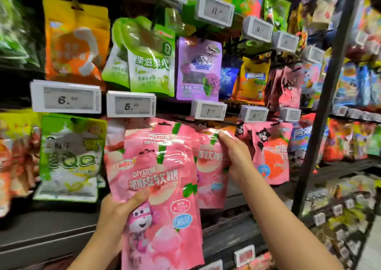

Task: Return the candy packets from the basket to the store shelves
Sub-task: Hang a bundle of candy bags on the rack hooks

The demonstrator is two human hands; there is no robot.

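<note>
Pink candy packet point(156, 187): held upright before the hanging row, lower left edge pinched in left hand point(117, 210), thumb across the front, fingers hidden behind. Right hand point(237, 156): closed on the right edge of a second pink packet point(210, 166) hanging behind, fingertips at its top corner, below the price tag point(208, 109).

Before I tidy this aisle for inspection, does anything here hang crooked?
Yes: the glossy pink peach-candy packet in the left hand's grip tilts, unhung; the right hand holds matching hanging pink packets.
</note>
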